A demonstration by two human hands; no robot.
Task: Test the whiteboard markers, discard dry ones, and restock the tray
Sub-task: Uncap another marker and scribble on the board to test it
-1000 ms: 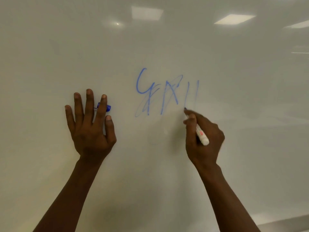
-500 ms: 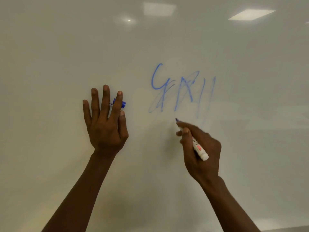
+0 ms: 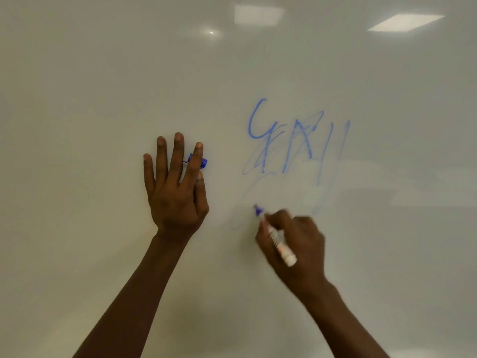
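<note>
Two hands work at the whiteboard (image 3: 103, 99), which fills the frame. Left hand (image 3: 175, 187), centre left, lies flat with fingers spread on the board, likely bracing the body; it pins the blue cap (image 3: 203, 162) between index finger and board, probably to keep it ready for recapping. Right hand (image 3: 294, 239), lower centre right, is closed around the white-barrelled marker (image 3: 280, 245), blue tip touching or just off the board, blurred so cannot tell which. Pen-style grip suits scribbling a test. Blue test strokes (image 3: 296, 140) sit upper right of centre; upper lines read solid, lower ones faint and streaky, so the marker may be running dry — a judgement only. Ceiling lights (image 3: 405, 21) reflect at upper right. No tray, bin or other container in view, so contents cannot be told. Testing step under way; discarding and restocking not yet done.
</note>
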